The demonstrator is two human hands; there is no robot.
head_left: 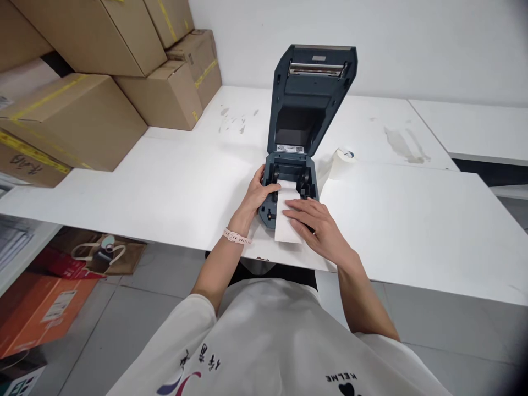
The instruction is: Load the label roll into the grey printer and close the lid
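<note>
A dark grey label printer (303, 104) stands on the white table (165, 192) with its lid swung open and upright. A white strip of label paper (287, 220) runs out of its bay toward the table's front edge. My left hand (258, 195) grips the printer's left side, thumb resting by the paper near the bay. My right hand (315, 223) lies flat with fingers stretched out, pressing on the right part of the paper strip. A pale watch strap (236, 237) circles my left wrist.
A small roll of white paper (342, 161) lies just right of the printer. Several cardboard boxes (94, 77) are stacked at the table's back left. Under the table at the left are an orange box (37, 308) and a brown bag (103, 256).
</note>
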